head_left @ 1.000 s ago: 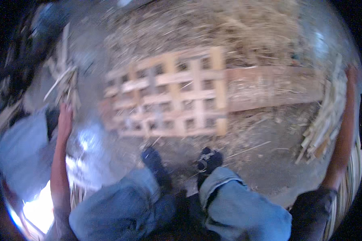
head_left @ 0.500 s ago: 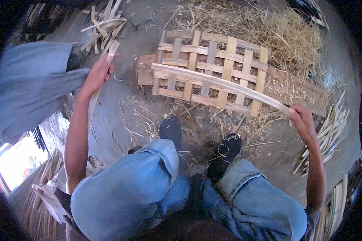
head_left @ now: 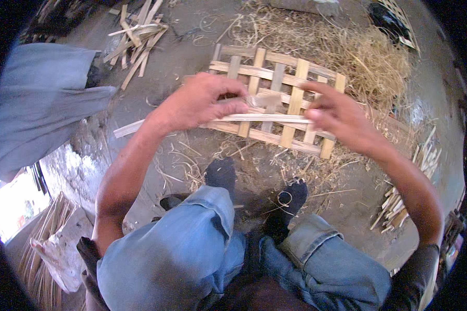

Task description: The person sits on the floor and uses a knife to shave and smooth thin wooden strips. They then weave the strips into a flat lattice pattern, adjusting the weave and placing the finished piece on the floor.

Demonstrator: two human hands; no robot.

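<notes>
A long, pale wooden strip (head_left: pixel 267 118) runs across the near part of a woven wooden lattice (head_left: pixel 297 98), which lies on the ground. My left hand (head_left: pixel 200 101) is over the strip's left part with its fingers curled around it. The strip's left end (head_left: pixel 129 128) sticks out beyond my wrist. My right hand (head_left: pixel 342 116) has the strip's right end at its thumb and lower fingers, while the index finger reaches out over the lattice. Both hands are smeared by motion. Something pale and blurred shows between my fingertips, too unclear to name.
Wood shavings (head_left: pixel 368 57) are heaped beyond the lattice. Short wooden strips (head_left: pixel 140 36) lie in a pile at the far left, and more strips (head_left: pixel 407 181) are at the right. A grey-blue cloth (head_left: pixel 41 98) hangs at the left. My feet (head_left: pixel 220 173) are just nearer than the lattice.
Both hands have come inward over the lattice, the left from the far left, the right from the right. The strip across the lattice has shifted left and lies flatter.
</notes>
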